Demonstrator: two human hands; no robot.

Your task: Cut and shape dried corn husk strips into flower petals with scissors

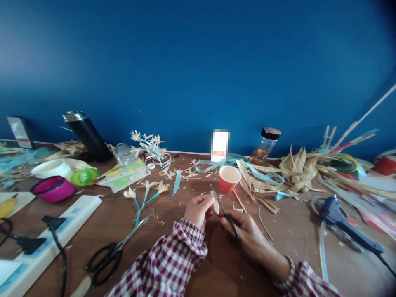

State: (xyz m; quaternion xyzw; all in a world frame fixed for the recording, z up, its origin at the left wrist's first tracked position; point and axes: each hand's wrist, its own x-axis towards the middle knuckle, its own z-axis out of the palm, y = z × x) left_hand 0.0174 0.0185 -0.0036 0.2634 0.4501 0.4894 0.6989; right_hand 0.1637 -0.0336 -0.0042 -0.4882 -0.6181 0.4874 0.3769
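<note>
My left hand [200,208] pinches a small pale, petal-shaped piece of corn husk [216,204] between thumb and fingers. In my right hand [247,232] is a slim, dark-handled tool with a pointed metal tip [229,220]; it is seen edge-on, so I cannot tell whether it is a pair of scissors or a knife. Its tip rises close beside the husk piece. Just beyond both hands stands an orange paper cup [227,186]. Black-handled scissors [113,251] lie left of my left sleeve, their tips near husk flowers on blue stems [145,198].
A white power strip [74,222] with black plugs lies at left. The blue glue gun [346,225] is at right. Corn husks [297,165] and blue ribbon [177,181] are strewn about. A black flask [89,136] and a lidded jar [265,144] stand near the wall.
</note>
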